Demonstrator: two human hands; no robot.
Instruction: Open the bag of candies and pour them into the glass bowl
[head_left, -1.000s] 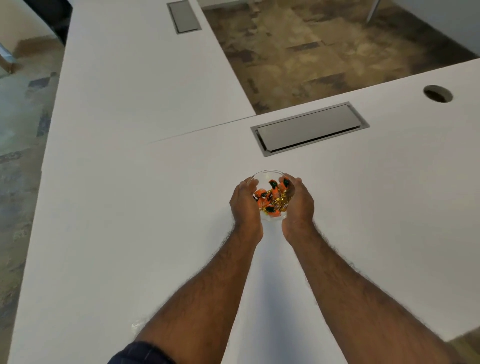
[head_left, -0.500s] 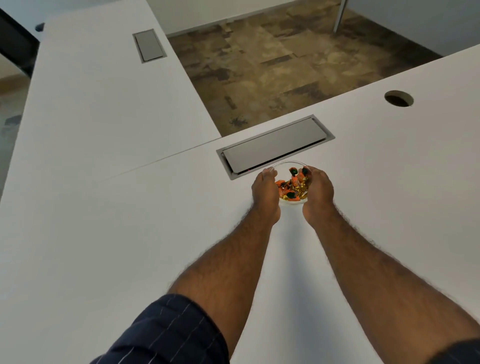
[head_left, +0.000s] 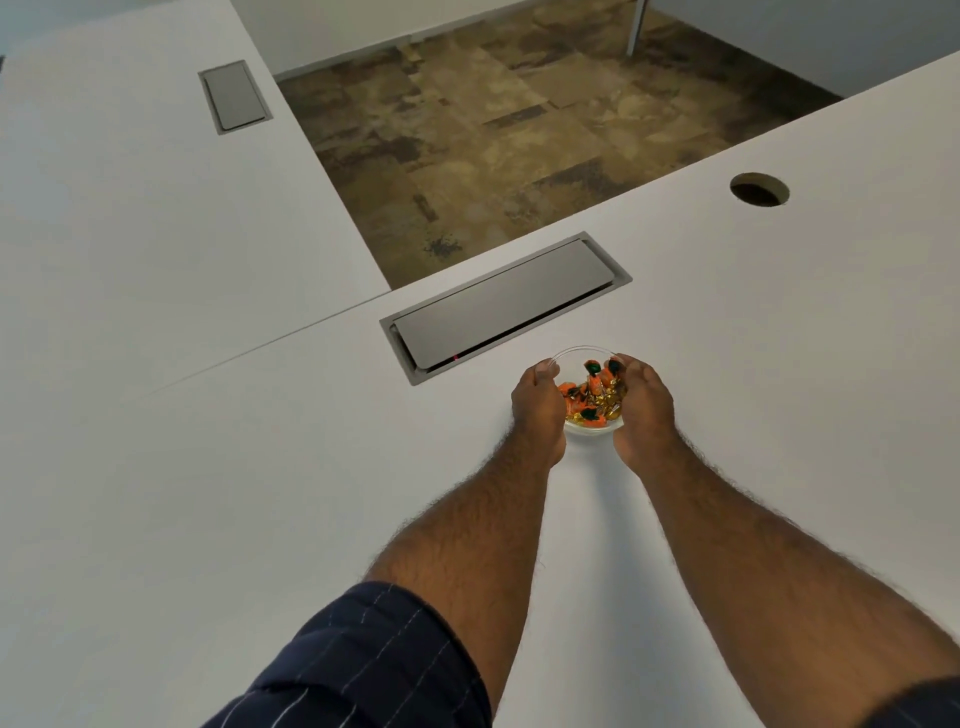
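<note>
A small clear glass bowl (head_left: 581, 354) rests on the white table (head_left: 260, 493), just in front of a grey cable hatch. It holds several wrapped candies (head_left: 592, 397) in orange, gold and green. My left hand (head_left: 535, 402) cups the bowl's left side and my right hand (head_left: 641, 402) cups its right side, with fingers curled around the rim. No candy bag is in view.
The grey cable hatch (head_left: 498, 306) lies flush in the table right behind the bowl. A round cable hole (head_left: 758, 189) sits at the far right. A second white desk with its own hatch (head_left: 235, 97) stretches left. Patterned floor (head_left: 519, 130) shows beyond the table edge.
The bowl, held in both hands, has slid forward over the table toward the cable hatch. The view has shifted, so more of my arms and sleeve shows.
</note>
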